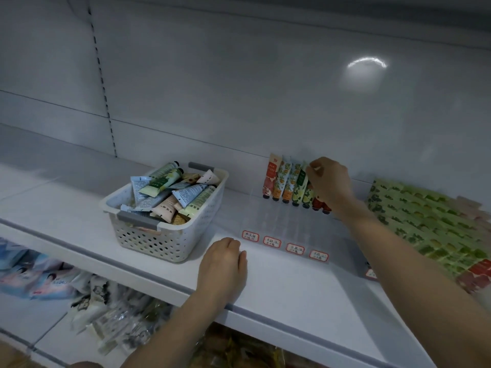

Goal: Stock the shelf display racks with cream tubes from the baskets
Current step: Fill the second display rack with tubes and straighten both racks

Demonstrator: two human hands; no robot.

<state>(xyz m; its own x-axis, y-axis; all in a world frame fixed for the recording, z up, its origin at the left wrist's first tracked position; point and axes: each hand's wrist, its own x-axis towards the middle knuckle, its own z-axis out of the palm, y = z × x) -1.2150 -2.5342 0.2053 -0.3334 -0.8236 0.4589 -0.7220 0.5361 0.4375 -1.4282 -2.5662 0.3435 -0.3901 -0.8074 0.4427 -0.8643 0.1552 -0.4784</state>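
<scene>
A white perforated basket (148, 236) heaped with cream tubes (172, 193) stands on the white shelf (292, 282). Right of it a clear display rack (268, 221) with red price labels holds several upright tubes (281, 181) at its back. My right hand (330, 183) reaches to the back of the rack, its curled fingers pinching the top of a green tube (301, 179) in that row. My left hand (224, 266) rests on the shelf before the rack with fingers loosely curled, holding nothing.
Rows of green and red tubes (430, 221) lie flat in a filled rack at the right. Below the shelf lie packaged goods (87, 296). The shelf's white back panel rises behind the rack.
</scene>
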